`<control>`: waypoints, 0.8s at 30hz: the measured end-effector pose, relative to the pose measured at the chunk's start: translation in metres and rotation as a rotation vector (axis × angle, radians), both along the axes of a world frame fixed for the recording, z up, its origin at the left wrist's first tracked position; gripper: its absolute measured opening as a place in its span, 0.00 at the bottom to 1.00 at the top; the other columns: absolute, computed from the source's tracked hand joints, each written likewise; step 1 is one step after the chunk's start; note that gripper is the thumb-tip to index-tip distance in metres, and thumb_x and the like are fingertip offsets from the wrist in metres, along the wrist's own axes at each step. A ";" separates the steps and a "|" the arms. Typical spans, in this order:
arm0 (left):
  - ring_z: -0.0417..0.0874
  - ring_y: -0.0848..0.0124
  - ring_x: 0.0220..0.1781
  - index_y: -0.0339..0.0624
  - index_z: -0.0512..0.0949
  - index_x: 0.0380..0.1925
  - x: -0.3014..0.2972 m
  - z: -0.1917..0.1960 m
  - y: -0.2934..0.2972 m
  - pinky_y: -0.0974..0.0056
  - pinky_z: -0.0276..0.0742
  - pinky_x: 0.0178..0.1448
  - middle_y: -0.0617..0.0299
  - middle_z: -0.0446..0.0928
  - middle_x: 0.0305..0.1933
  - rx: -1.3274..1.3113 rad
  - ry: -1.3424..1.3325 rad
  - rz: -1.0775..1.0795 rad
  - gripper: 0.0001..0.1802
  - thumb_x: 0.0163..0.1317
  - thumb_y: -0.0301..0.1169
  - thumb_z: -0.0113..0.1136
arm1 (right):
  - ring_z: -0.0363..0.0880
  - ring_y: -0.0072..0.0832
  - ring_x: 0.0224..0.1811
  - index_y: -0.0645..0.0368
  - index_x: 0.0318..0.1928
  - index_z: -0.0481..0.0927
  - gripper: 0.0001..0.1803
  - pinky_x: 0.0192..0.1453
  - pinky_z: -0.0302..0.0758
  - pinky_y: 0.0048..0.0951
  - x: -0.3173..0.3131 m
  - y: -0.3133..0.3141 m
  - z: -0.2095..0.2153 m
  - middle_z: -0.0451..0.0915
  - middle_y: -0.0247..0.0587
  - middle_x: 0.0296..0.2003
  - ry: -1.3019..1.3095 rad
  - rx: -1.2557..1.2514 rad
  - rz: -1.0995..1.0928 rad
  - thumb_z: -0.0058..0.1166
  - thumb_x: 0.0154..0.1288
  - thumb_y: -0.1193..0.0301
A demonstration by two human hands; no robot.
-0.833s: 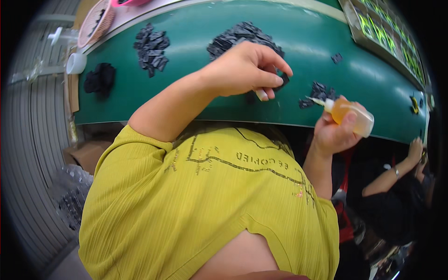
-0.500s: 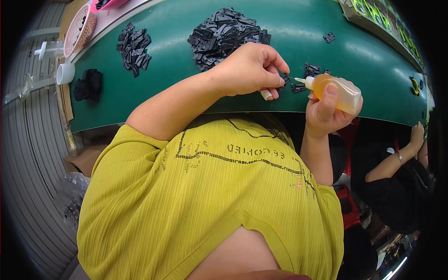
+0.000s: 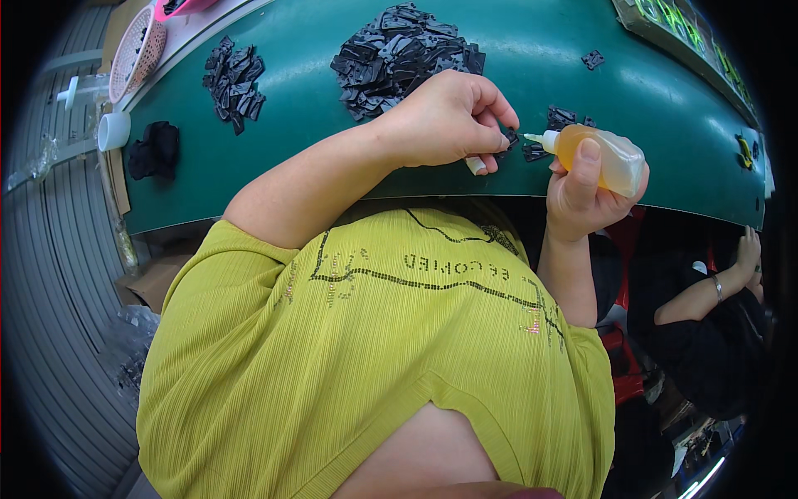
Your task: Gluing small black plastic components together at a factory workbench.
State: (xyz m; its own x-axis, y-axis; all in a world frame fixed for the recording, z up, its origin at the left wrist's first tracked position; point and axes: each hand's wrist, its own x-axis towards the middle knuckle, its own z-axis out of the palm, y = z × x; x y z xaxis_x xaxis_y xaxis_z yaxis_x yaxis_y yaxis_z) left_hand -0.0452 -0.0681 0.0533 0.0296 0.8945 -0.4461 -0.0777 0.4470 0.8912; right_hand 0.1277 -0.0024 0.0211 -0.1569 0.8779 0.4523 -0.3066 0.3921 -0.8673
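Note:
My left hand point(image 3: 453, 121) pinches a small black plastic piece point(image 3: 510, 140) between thumb and fingers; a white wrap covers one fingertip. Wrapped round a clear squeeze bottle point(image 3: 611, 158) of amber liquid is my right hand point(image 3: 586, 191). The bottle lies tilted, its pale thin nozzle pointing left, close to the held piece; whether they touch I cannot tell. Several like black pieces point(image 3: 562, 118) lie just behind the nozzle. Beyond my left hand spreads a big heap of black pieces point(image 3: 399, 58).
On the green table point(image 3: 307, 179), a smaller black pile point(image 3: 234, 83) and a black cloth-like bundle point(image 3: 155, 150) lie left. A pink basket point(image 3: 138, 54) and white cup point(image 3: 114, 131) stand at the left edge. A tray of bright green items point(image 3: 682, 37) is far right. Another person's arm point(image 3: 706, 295) shows at right.
The bottle's nozzle has drawn slightly away to the right of the held piece. My left hand keeps its pinch almost in place. The view has shifted a little.

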 end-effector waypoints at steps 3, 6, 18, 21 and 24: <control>0.83 0.73 0.28 0.28 0.75 0.41 0.000 -0.001 0.000 0.72 0.81 0.33 0.58 0.79 0.31 0.003 -0.015 -0.004 0.12 0.58 0.22 0.59 | 0.75 0.23 0.20 0.64 0.44 0.64 0.20 0.22 0.75 0.20 0.000 0.000 -0.001 0.76 0.43 0.30 -0.002 -0.030 0.007 0.61 0.56 0.74; 0.83 0.74 0.28 0.28 0.75 0.41 0.001 -0.001 0.001 0.72 0.81 0.33 0.58 0.79 0.31 0.003 0.003 -0.014 0.12 0.57 0.22 0.60 | 0.75 0.23 0.20 0.63 0.43 0.65 0.19 0.20 0.74 0.20 -0.001 0.000 0.000 0.76 0.43 0.30 -0.004 0.004 -0.028 0.60 0.56 0.73; 0.83 0.74 0.28 0.28 0.75 0.42 0.000 0.002 0.001 0.73 0.81 0.33 0.59 0.78 0.32 0.006 0.012 0.031 0.13 0.57 0.21 0.59 | 0.73 0.20 0.18 0.62 0.39 0.67 0.16 0.17 0.71 0.18 0.004 0.002 0.003 0.74 0.40 0.29 0.056 -0.084 0.050 0.60 0.54 0.72; 0.83 0.74 0.28 0.28 0.75 0.42 0.000 0.003 0.002 0.73 0.81 0.33 0.59 0.78 0.32 0.003 0.010 0.023 0.13 0.57 0.22 0.59 | 0.73 0.20 0.18 0.62 0.39 0.67 0.16 0.17 0.71 0.18 0.004 0.001 0.003 0.74 0.40 0.29 0.030 -0.088 0.016 0.60 0.54 0.72; 0.83 0.74 0.28 0.28 0.74 0.42 0.000 0.001 0.002 0.73 0.81 0.33 0.59 0.78 0.32 0.010 0.015 0.031 0.13 0.57 0.22 0.59 | 0.73 0.21 0.18 0.63 0.39 0.67 0.16 0.18 0.71 0.17 0.005 0.001 0.003 0.75 0.41 0.28 0.051 -0.103 0.042 0.60 0.55 0.73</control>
State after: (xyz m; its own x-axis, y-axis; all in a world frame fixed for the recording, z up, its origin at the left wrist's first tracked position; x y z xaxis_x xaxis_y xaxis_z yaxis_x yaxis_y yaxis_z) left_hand -0.0450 -0.0659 0.0543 -0.0049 0.8992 -0.4375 -0.0780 0.4358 0.8967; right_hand 0.1322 -0.0013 0.0245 -0.1738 0.9132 0.3686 -0.3652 0.2879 -0.8853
